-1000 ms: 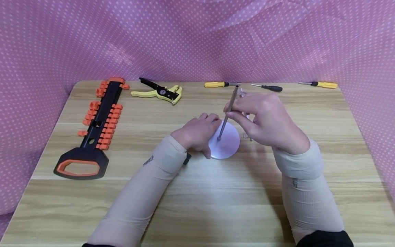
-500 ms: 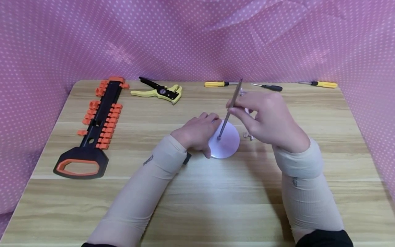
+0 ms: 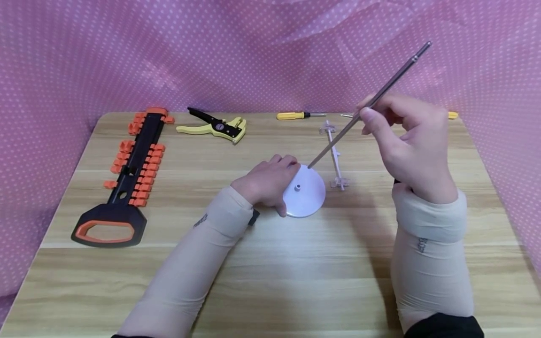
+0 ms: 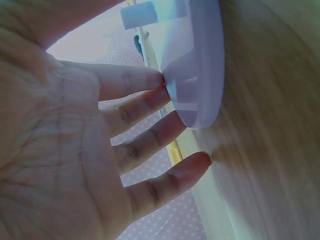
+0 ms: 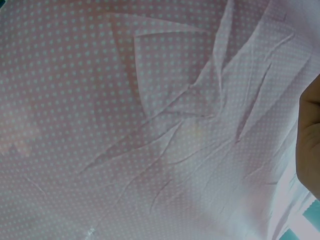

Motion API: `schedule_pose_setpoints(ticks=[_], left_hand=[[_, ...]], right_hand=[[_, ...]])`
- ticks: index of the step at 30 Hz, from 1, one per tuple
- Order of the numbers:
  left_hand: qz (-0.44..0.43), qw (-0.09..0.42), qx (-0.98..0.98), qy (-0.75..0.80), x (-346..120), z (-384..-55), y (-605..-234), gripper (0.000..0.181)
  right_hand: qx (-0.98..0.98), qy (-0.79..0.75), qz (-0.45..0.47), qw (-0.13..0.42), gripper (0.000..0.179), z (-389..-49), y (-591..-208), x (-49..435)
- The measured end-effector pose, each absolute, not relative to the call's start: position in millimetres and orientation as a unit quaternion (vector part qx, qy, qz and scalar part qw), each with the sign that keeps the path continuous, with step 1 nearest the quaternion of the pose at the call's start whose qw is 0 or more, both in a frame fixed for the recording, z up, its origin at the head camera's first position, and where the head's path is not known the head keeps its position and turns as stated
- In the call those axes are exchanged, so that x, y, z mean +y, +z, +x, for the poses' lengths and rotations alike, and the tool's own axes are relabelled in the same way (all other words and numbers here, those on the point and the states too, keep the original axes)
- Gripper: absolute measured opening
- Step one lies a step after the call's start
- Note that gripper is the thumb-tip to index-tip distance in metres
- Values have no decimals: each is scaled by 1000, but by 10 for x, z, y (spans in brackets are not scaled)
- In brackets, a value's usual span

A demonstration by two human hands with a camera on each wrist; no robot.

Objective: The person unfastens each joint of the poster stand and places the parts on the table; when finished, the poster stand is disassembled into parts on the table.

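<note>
With the right hand pinching the thin grey metal rod clear above the worktop, I'd keep the left hand's straight fingers steadying the round white plastic base mid-worktop, so it doesn't slide.

Near table centre: round base, with left hand touching its left edge and clear plastic piece just to its right. Above and right of base: rod, tilted, pinched by right hand. Along far edge, left to right: clamp tool, wire stripper, screwdriver.
</note>
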State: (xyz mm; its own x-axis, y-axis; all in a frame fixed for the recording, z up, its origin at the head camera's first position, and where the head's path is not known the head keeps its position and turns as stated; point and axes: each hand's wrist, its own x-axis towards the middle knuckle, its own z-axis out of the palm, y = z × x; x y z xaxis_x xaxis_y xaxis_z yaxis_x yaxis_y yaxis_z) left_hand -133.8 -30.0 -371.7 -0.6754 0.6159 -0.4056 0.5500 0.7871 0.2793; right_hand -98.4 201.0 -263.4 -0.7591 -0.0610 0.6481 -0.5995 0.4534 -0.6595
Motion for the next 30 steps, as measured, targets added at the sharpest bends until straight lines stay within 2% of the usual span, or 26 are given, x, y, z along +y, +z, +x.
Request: schedule_pose_setpoints(ticks=[13, 21, 30], left_hand=[[322, 245, 913, 60, -299, -1339, -3708, 129], [319, 246, 914, 59, -302, -1331, -3710, 130], [319, 249, 913, 61, -300, -1336, -3702, 130]], right_hand=[[-800, 500, 183, 276, 15, -1018, -2657, 2017], [-833, 438, 188, 280, 21, -1101, -2695, 2090], [-855, 440, 122, 245, 16, -1226, -2798, 2128]])
